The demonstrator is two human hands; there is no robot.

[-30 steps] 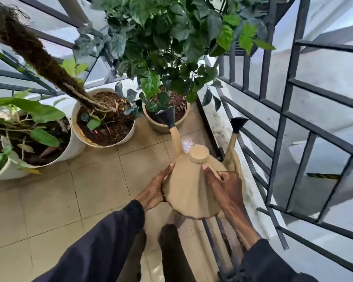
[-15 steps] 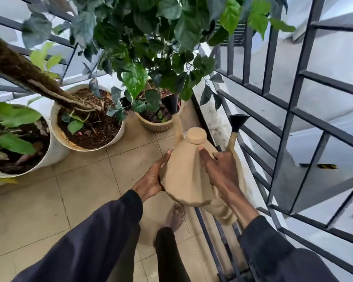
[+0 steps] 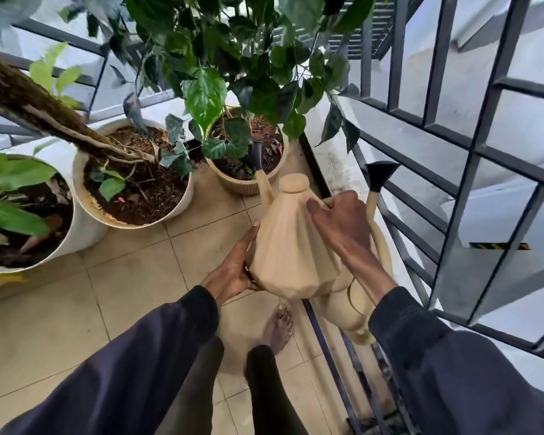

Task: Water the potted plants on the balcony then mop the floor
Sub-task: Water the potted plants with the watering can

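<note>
I hold a beige faceted watering can [image 3: 291, 246] tilted forward. Its black spout head [image 3: 254, 156] hangs over the soil of a tan ribbed pot [image 3: 233, 185] with a leafy green plant [image 3: 233, 58]. My right hand [image 3: 336, 221] grips the can's handle near the lid. My left hand [image 3: 233, 271] rests flat against the can's lower left side, thumb straight. Whether water is flowing is not visible. A second beige can [image 3: 352, 306] with a black spout head [image 3: 381, 175] is by the railing, partly hidden behind my right forearm.
Two white pots [image 3: 178, 211] [image 3: 82, 233] of dark soil stand left of the tan pot, and a rough brown trunk [image 3: 35, 102] leans out of the middle one. A dark metal railing [image 3: 453, 233] closes the right side. My bare foot [image 3: 278, 328] is on the beige tiles [image 3: 132, 293].
I have stepped closer to the pots with the can. Its spout head has moved from the tan pot's near rim to over the soil. Both hands keep their hold.
</note>
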